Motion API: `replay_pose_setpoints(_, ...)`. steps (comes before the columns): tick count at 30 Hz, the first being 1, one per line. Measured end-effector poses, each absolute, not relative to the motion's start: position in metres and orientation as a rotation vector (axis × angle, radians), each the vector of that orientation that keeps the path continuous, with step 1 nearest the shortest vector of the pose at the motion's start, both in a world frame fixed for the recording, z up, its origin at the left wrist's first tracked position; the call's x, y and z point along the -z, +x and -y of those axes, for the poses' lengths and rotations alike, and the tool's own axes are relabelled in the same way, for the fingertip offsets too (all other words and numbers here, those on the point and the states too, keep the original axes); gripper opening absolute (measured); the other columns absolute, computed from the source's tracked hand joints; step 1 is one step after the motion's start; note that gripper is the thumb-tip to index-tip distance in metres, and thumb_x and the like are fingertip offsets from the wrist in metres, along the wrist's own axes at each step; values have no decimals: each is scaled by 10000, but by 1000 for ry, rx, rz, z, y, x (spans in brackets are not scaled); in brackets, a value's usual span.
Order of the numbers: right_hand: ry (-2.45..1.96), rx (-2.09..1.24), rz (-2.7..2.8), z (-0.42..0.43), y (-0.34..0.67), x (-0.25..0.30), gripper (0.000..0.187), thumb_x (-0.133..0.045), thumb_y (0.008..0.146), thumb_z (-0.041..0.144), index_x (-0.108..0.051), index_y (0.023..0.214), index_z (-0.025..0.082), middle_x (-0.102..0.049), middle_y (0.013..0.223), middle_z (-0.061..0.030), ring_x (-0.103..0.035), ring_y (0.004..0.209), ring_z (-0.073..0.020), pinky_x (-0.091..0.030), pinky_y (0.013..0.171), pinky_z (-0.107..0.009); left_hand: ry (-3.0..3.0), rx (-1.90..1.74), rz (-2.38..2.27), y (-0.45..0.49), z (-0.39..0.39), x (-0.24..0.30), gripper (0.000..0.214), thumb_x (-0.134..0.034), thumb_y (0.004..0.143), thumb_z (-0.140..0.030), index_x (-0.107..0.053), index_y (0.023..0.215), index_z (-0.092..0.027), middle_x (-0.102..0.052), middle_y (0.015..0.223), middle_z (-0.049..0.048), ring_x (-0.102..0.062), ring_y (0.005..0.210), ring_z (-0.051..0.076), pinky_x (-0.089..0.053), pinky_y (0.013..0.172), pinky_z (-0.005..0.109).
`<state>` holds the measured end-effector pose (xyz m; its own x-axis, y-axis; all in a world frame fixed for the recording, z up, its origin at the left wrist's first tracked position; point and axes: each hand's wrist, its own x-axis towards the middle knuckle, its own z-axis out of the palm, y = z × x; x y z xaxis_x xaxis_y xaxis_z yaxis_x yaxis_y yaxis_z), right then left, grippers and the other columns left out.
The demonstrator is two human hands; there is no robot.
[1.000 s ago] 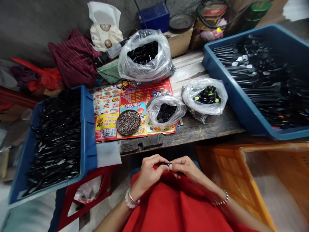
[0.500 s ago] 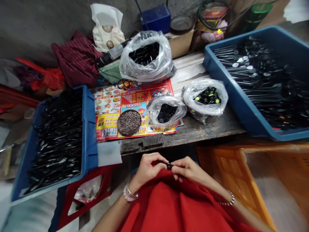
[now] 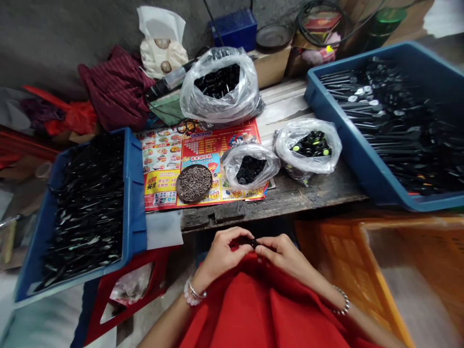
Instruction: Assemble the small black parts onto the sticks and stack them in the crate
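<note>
My left hand [image 3: 229, 249] and my right hand [image 3: 276, 249] meet over the red cloth [image 3: 239, 299] on my lap. Between their fingertips is a small black part [image 3: 254, 243], pinched from both sides; its exact kind is too small to make out. Past the hands, on the bench, a round dish of small metal screws or rivets [image 3: 195, 183] rests on a printed flyer [image 3: 163, 188]. To its right are a plastic bag of black round pieces [image 3: 250, 169] and another bag of black pieces with yellow-green dots [image 3: 308, 147].
A blue bin of long black parts [image 3: 127, 193] stands at the left, and a larger blue bin [image 3: 366, 150] at the right. Farther back sits a big plastic bag [image 3: 221, 108] of black pieces. An orange crate [image 3: 384, 275] is low on the right, beside my arm.
The small black part has turned slightly between my fingertips, and my right fingers have shifted a little around it. The containers stay where they were.
</note>
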<state>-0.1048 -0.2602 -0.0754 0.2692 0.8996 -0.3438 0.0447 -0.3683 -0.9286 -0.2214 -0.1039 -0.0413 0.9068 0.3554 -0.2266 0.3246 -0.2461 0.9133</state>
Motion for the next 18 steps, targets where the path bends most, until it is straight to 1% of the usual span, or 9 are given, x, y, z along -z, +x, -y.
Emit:
replay_pose_setpoints(6,-1732,-1150,1017,259,-107,71,353,-458,950,324,-662,723,147,-676,659,-30,-575,581,-158,-313,569,-255,1871,-7,-530,-219,107,43,176,-631,713,-81,-729,841,-155,-743,836,31,-659,748,160,-476,671,221)
replay_pose_setpoints(10,-1735,-1153,1028,259,-109,69,352,-452,955,318,-663,729,149,-667,647,-24,-559,570,-149,-302,570,-257,1761,0,-591,-217,110,45,135,-633,677,-110,-720,774,-144,-713,748,27,-626,666,155,-452,601,223)
replay_pose_setpoints(13,-1716,-1143,1031,259,-108,68,343,-456,947,309,-664,727,149,-658,633,-21,-548,563,-145,-314,579,-256,1696,-14,-638,-216,113,46,115,-634,657,-130,-714,740,-135,-691,709,26,-603,628,152,-443,581,227)
replay_pose_setpoints(18,-1598,-1290,924,259,-101,72,360,-485,924,360,-643,679,149,-642,596,-22,-537,526,-142,-337,527,-236,1736,51,-615,-215,107,39,152,-650,690,-144,-754,801,-137,-724,775,44,-618,676,162,-439,606,234)
